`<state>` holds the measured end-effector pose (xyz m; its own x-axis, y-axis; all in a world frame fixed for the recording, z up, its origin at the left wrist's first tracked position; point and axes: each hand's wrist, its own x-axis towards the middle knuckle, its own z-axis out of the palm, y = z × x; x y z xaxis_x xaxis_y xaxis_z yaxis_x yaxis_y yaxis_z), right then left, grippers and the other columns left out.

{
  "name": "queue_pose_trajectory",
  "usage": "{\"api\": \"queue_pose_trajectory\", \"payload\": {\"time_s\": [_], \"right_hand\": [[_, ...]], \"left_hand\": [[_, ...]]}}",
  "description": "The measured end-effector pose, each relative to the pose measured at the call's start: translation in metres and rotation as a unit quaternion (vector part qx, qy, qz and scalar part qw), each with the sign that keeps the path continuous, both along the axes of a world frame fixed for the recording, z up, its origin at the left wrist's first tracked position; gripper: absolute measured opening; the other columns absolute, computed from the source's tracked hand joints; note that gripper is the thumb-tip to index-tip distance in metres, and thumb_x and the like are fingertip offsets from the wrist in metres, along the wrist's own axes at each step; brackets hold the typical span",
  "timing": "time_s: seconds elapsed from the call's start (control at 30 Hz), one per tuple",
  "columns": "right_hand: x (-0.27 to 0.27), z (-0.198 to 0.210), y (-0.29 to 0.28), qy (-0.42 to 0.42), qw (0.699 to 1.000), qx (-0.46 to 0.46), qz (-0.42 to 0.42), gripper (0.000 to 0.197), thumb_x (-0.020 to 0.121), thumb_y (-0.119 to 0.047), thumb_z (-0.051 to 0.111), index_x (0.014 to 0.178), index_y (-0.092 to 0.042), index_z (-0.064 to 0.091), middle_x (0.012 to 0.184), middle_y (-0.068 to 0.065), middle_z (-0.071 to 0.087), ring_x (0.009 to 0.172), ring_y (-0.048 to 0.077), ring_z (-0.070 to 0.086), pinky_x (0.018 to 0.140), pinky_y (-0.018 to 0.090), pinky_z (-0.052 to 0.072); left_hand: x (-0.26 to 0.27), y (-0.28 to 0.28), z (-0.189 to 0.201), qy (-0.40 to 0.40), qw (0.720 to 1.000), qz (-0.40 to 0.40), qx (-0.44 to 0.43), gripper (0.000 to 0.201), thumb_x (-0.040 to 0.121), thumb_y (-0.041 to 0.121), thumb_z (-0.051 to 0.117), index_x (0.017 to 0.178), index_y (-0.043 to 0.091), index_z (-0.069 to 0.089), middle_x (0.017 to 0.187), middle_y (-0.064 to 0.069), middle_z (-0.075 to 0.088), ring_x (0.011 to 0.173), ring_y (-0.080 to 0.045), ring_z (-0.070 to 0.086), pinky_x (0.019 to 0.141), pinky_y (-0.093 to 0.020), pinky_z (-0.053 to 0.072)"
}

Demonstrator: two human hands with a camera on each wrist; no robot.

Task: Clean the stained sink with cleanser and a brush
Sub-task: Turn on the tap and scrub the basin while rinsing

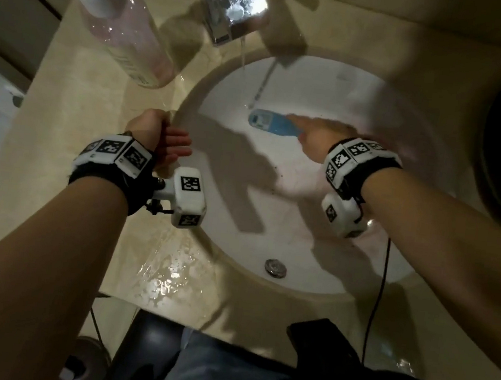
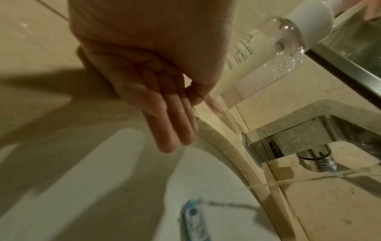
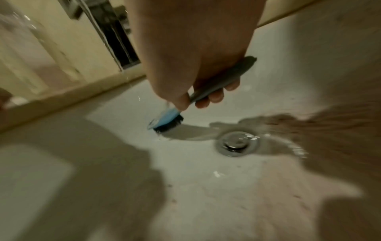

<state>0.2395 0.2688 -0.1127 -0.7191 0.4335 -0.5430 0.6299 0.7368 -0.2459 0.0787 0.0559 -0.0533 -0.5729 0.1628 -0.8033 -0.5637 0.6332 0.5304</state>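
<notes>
- Close to you, the table is wet, and a puddle shines on its front edge.
- A thin black cord hangs from your right wrist and crosses the near rim of the sink.
- Your left hand rests on the left rim of the sink. This grip is loose, its fingers straight and pointing into the bowl, with nothing in it.
- Your right hand is down in the bowl. This grip is curled tight around the handle of the brush.
- The blue brush head sits bristles down on the white sink bottom, just beside the metal drain.
- Brown stains lie on the bowl past the drain, and small dark specks dot the white.
- Dark shadows of your arms cover much of the bowl, so stains there are hard to see.
- Farther back, a thin stream of water falls from the tap.
- A clear bottle with a white cap stands on the table left of the tap.
</notes>
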Motion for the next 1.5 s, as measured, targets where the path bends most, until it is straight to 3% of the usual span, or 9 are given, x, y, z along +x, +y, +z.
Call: {"api": "queue_pose_trajectory", "payload": {"time_s": [0.13,0.27,0.5,0.7,0.87,1.0,1.17,1.37,1.5], "right_hand": [[0.035,-0.016,0.009,-0.103,0.989,-0.065,0.081,0.038,0.097,-0.026,0.041,0.133,-0.036,0.049,0.125,-0.003,0.058,0.113,0.025,0.055,0.099,0.033,0.041],[0.058,-0.008,0.0,-0.217,0.944,-0.177,0.174,0.039,0.093,-0.014,0.052,0.117,-0.044,0.06,0.103,-0.008,0.068,0.091,0.019,0.061,0.077,0.026,0.045],[0.056,-0.03,0.032,-0.106,0.994,-0.019,0.018,0.042,0.096,-0.017,0.046,0.138,-0.022,0.046,0.133,0.014,0.051,0.121,0.033,0.049,0.096,0.034,0.04],[0.054,-0.036,0.024,-0.057,0.998,-0.031,-0.011,0.045,0.099,-0.019,0.04,0.142,-0.03,0.037,0.129,0.014,0.054,0.105,0.028,0.056,0.089,0.036,0.045],[0.068,-0.031,0.004,-0.076,0.985,-0.083,0.133,0.045,0.097,-0.028,0.043,0.133,-0.055,0.038,0.134,-0.006,0.056,0.108,0.023,0.059,0.093,0.033,0.048],[0.068,-0.036,0.012,-0.063,0.996,0.002,0.06,0.036,0.096,-0.035,0.044,0.131,-0.036,0.049,0.112,0.007,0.059,0.082,0.023,0.059,0.066,0.026,0.038],[0.065,-0.034,0.033,-0.108,0.994,0.029,0.01,0.051,0.097,-0.022,0.037,0.146,-0.029,0.024,0.131,0.016,0.049,0.112,0.036,0.052,0.095,0.041,0.043],[0.074,-0.012,-0.014,-0.114,0.963,-0.073,0.235,0.044,0.097,-0.04,0.042,0.138,-0.051,0.031,0.134,-0.003,0.055,0.114,0.023,0.055,0.099,0.034,0.043],[0.063,-0.017,-0.03,-0.084,0.974,-0.073,0.197,0.046,0.091,-0.057,0.034,0.136,-0.054,0.031,0.14,0.0,0.049,0.121,0.028,0.051,0.102,0.037,0.039]], "left_hand": [[0.001,-0.001,0.0,0.011,1.0,0.007,0.001,0.036,0.094,0.024,0.025,0.072,0.013,0.052,0.041,0.007,0.063,0.035,-0.007,0.06,0.049,-0.023,0.03],[0.001,-0.002,-0.001,0.017,1.0,0.003,0.003,0.035,0.093,0.022,0.025,0.072,0.013,0.051,0.041,0.007,0.062,0.034,-0.006,0.06,0.049,-0.023,0.031],[0.004,0.003,0.003,0.012,1.0,-0.011,-0.014,0.038,0.096,0.021,0.021,0.073,0.013,0.05,0.066,0.001,0.064,0.061,-0.012,0.06,0.05,-0.023,0.03],[0.002,0.003,0.004,0.02,0.999,-0.003,-0.026,0.037,0.094,0.022,0.022,0.074,0.013,0.052,0.042,0.006,0.063,0.04,-0.008,0.063,0.051,-0.023,0.03],[0.006,0.005,0.008,0.009,1.0,-0.014,-0.021,0.038,0.096,0.022,0.021,0.073,0.012,0.05,0.076,0.0,0.059,0.067,-0.013,0.057,0.051,-0.023,0.028],[0.005,0.006,0.007,0.01,1.0,-0.012,-0.024,0.037,0.096,0.021,0.021,0.073,0.012,0.049,0.078,0.0,0.058,0.066,-0.013,0.058,0.05,-0.023,0.028],[0.004,0.006,0.006,0.015,0.999,-0.009,-0.028,0.035,0.094,0.021,0.023,0.072,0.012,0.049,0.076,0.0,0.059,0.062,-0.013,0.06,0.05,-0.023,0.029],[0.003,0.006,0.007,0.01,1.0,-0.005,-0.029,0.037,0.095,0.022,0.021,0.073,0.012,0.048,0.036,0.005,0.059,0.055,-0.013,0.062,0.05,-0.022,0.027],[0.003,0.006,0.006,0.02,1.0,-0.003,-0.024,0.037,0.095,0.022,0.021,0.071,0.012,0.046,0.034,0.005,0.057,0.032,-0.01,0.058,0.049,-0.023,0.025]]}}
